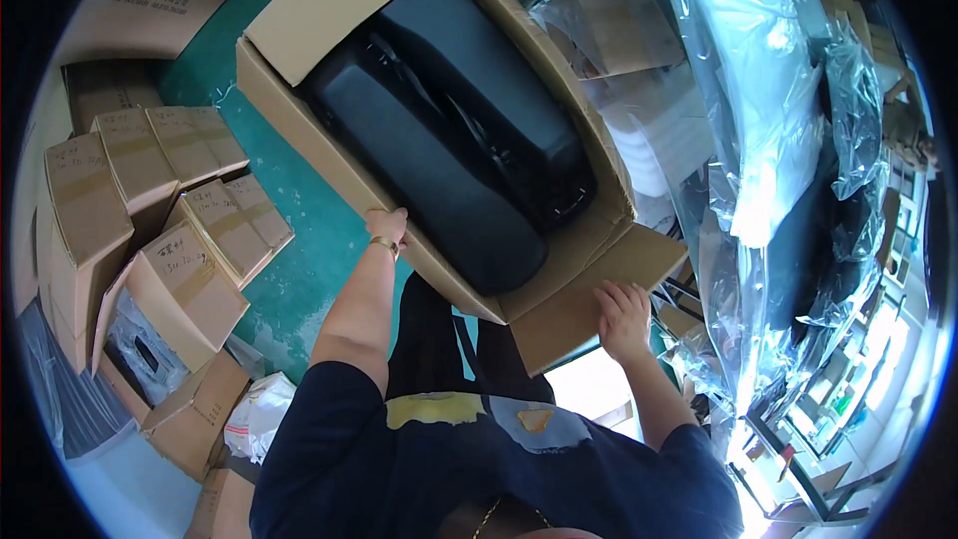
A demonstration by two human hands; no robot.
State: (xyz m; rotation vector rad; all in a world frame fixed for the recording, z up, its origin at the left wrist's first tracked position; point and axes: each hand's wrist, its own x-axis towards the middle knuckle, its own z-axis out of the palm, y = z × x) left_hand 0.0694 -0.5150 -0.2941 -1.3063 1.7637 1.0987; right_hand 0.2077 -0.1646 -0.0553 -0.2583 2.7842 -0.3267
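Note:
In front of me a large cardboard box (pixel 329 165) stands tilted, its top open. Two long black padded pieces (pixel 419 155), smooth and rounded, lie side by side in it; what they are I cannot tell. My left hand (pixel 389 227) is closed on the box's near left edge, its wrist in a gold-coloured band. My right hand (pixel 626 319) lies on the folded-out flap (pixel 569 314) at the near right, its fingers stretched over the cardboard. A second flap (pixel 339 10) covers the far left end of the black pieces.
Several taped cartons (pixel 200 210) are stacked on the green floor at the left, beside an opened carton (pixel 150 349) with a plastic-wrapped item. A white plastic bag (pixel 261 417) lies near them. Tall goods in clear plastic wrap (pixel 748 100) stand close at the right.

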